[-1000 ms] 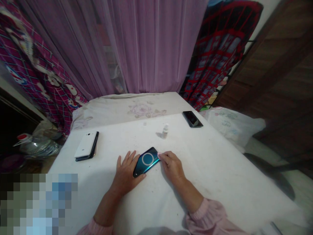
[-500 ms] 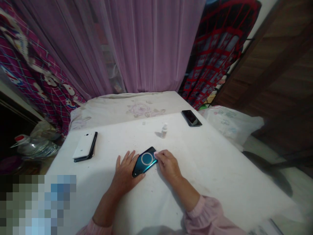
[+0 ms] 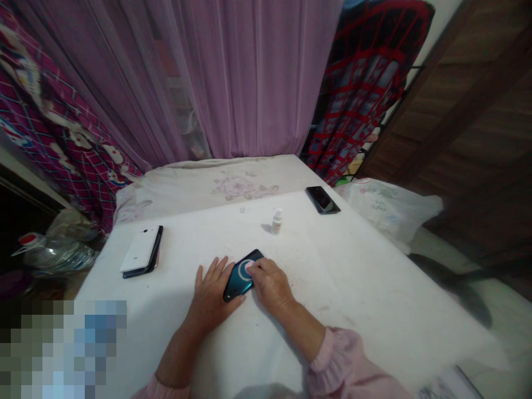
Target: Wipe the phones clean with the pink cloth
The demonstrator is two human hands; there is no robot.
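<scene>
A teal smartphone [image 3: 236, 286] with a pale ring on its back lies face down on the white table in front of me. My left hand [image 3: 211, 296] holds its left end, with the fingers along the far side and the thumb at the near edge. Pinched in my right hand [image 3: 273, 286] is a small pink piece [image 3: 248, 266], pressed on the phone's back over the ring; its material is too small to tell. My right fingers hide the phone's right part. Beyond the hands stands a small white bottle [image 3: 277, 221], upright.
On the left of the table [image 3: 353, 277] lies a stack of phones, a white one [image 3: 141, 247] on top. A dark phone [image 3: 323, 199] lies near the right edge. A plastic bag [image 3: 390, 213] is beyond that edge, and a large clear bottle [image 3: 54, 249] stands off the left side.
My right hand has moved left along the phone with the pink piece, from its right end to the ring. My left hand keeps its hold. The view has shifted slightly.
</scene>
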